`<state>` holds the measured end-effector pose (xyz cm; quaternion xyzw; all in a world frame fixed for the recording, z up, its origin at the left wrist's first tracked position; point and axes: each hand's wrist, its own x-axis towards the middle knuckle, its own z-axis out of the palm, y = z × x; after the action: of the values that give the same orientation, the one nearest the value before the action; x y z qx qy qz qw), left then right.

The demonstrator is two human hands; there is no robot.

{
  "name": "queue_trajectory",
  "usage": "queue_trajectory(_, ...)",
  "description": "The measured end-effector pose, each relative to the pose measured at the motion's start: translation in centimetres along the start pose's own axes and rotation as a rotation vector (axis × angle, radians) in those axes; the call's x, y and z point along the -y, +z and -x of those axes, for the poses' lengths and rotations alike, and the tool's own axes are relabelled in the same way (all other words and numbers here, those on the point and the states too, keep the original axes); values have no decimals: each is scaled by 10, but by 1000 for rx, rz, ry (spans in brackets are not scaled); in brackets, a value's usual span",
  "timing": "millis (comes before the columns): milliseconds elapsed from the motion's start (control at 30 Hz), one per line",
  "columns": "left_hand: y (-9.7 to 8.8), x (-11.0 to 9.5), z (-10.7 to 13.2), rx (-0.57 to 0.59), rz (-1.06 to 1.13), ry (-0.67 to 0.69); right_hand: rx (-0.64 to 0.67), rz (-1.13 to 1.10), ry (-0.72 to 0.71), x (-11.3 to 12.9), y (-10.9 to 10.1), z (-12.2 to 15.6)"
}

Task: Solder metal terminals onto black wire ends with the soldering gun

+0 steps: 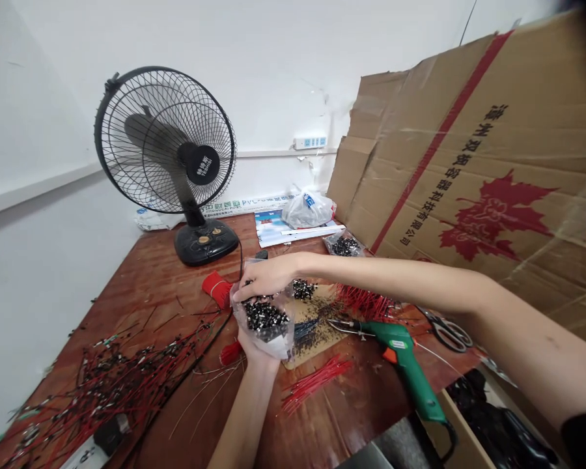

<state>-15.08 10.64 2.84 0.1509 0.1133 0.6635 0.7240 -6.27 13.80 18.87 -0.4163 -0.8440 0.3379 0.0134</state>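
Note:
A clear plastic bag [268,326] of small black-and-silver parts is held tilted above the table. My left hand [260,357] supports it from beneath, with most of its fingers hidden behind the bag. My right hand [269,276] reaches across from the right and has its curled fingers at the bag's upper edge; the fingertips are partly hidden. Beyond the bag, a pile of similar small parts [303,288] lies on a brown board [312,352]. A green soldering gun [405,361] rests to the right, its tip pointing toward the board.
Red wires lie in a bunch [315,384] in front, a pile [366,301] at right and a tangle [131,378] at left. A black fan [166,143] stands at back left. Scissors [452,333] lie right. A large cardboard box [420,156] borders the right side.

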Motion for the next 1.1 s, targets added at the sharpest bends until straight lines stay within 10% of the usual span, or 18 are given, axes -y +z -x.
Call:
queue_trajectory(400,-14,3,-8,110,-44,-20,31,-326,45,-8,-11,5)
queue_trajectory(1100,16,-7,4,281,-57,-31,116,-835,-79,-18,-33,22)
